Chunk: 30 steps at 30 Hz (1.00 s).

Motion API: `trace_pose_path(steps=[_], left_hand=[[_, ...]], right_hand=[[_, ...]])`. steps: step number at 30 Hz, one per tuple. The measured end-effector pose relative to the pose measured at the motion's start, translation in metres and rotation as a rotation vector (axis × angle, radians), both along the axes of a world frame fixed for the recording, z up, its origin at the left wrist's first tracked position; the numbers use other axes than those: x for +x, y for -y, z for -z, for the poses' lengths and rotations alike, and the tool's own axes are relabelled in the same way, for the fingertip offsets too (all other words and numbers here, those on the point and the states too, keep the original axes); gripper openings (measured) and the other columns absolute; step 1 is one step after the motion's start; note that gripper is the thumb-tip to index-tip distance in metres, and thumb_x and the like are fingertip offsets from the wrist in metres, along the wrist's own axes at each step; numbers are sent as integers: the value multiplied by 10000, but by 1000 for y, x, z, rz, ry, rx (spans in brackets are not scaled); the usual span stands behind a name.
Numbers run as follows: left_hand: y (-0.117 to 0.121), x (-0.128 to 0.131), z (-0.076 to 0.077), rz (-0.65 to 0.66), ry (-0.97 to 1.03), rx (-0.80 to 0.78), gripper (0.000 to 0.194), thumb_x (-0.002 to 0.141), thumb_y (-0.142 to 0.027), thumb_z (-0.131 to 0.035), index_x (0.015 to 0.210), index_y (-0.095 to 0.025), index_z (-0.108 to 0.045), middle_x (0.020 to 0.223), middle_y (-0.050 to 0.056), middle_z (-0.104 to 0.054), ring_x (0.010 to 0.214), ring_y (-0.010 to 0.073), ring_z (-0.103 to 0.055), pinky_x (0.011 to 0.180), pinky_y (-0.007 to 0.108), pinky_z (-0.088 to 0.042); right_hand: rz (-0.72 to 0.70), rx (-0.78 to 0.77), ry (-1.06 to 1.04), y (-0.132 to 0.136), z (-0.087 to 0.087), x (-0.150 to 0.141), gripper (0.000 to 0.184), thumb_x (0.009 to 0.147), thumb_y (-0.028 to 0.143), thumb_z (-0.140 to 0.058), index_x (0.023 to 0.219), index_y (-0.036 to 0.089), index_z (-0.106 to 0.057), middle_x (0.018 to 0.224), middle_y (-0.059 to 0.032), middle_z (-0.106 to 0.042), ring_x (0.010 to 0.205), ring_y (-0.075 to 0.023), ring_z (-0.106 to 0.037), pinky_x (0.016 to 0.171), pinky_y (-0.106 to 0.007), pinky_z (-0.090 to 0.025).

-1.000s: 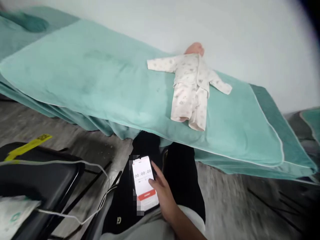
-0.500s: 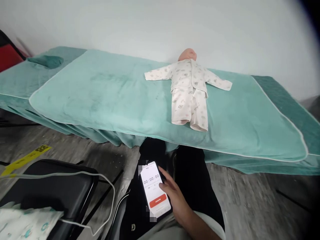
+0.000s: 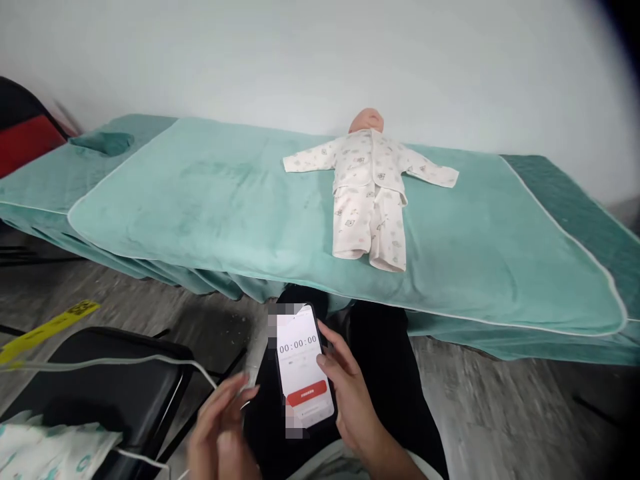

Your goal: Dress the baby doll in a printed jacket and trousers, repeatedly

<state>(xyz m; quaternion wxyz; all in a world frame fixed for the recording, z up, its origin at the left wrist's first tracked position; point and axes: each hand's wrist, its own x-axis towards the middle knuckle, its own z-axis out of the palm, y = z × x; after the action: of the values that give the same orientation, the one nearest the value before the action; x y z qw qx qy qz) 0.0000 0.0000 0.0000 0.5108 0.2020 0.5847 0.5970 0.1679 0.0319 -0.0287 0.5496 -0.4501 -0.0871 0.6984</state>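
Observation:
My right hand [image 3: 350, 390] grips a smartphone [image 3: 305, 363] along its right edge, above my lap. The lit screen reads 00:00:00 over a red button. To the left of the phone is my left hand [image 3: 225, 427], slightly blurred, its fingers apart with nothing in them and not touching the phone. Beyond the hands, a baby doll [image 3: 367, 121] lies on its back on the bed. It wears a white patterned top [image 3: 367, 160] with the sleeves spread wide, and matching trousers [image 3: 367, 223].
A green cloth-covered bed [image 3: 215, 207] runs along the white wall [image 3: 250, 60]. At left stands a black chair [image 3: 115, 373] with a patterned white cloth [image 3: 50, 453] on it and a pale cable [image 3: 125, 362] across it. A red and black chair [image 3: 25, 140] is at far left.
My left hand has come into view from below, left of the phone. The phone has risen and shifted slightly left in my right hand. The view has tilted slightly upward.

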Motion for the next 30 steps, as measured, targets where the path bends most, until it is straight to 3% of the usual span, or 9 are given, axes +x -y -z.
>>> trace_pose_path(steps=[4, 8, 14, 22, 30], left_hand=[[-25, 45, 7, 130, 326, -204, 605, 893, -642, -482, 1335, -241, -579, 1377, 110, -603, 1308, 316, -527, 1098, 466, -438], [-37, 45, 10, 164, 438, -493, 657, 888, -629, -503, 1317, -143, -607, 1225, 183, -691, 1156, 361, -644, 1016, 514, -501], [-29, 29, 20, 200, 450, -520, 603, 887, -563, -562, 1304, -132, -620, 1172, 173, -717, 1048, 350, -699, 945, 489, -550], [-27, 23, 22, 210, 390, -550, 557, 899, -544, -553, 1240, -116, -658, 1103, 178, -740, 996, 327, -720, 896, 442, -580], [-33, 31, 15, 203, 403, -594, 592, 903, -558, -535, 1286, -116, -627, 1101, 179, -740, 990, 335, -721, 905, 468, -572]], right_hand=[[-14, 64, 67, 1, -4, 1, 511, 830, 361, -727, 1321, 291, -606, 1196, -49, -690, 1017, -230, -669, 908, -380, -526], [-58, 73, 121, 13, 2, -10, 481, 840, 381, -718, 1303, 294, -621, 1275, -42, -657, 1108, -243, -639, 954, -391, -518], [-31, 99, 195, 25, 6, -23, 483, 837, 389, -720, 1300, 294, -619, 1317, -42, -638, 1214, -267, -587, 1053, -435, -458], [-119, 157, 127, 35, 7, -22, 582, 869, 332, -691, 1418, 317, -497, 1467, -36, -513, 1351, -274, -473, 1117, -454, -389], [-101, 186, 145, 35, 6, -22, 571, 882, 283, -674, 1418, 324, -482, 1409, -36, -564, 1287, -248, -534, 1097, -420, -405]])
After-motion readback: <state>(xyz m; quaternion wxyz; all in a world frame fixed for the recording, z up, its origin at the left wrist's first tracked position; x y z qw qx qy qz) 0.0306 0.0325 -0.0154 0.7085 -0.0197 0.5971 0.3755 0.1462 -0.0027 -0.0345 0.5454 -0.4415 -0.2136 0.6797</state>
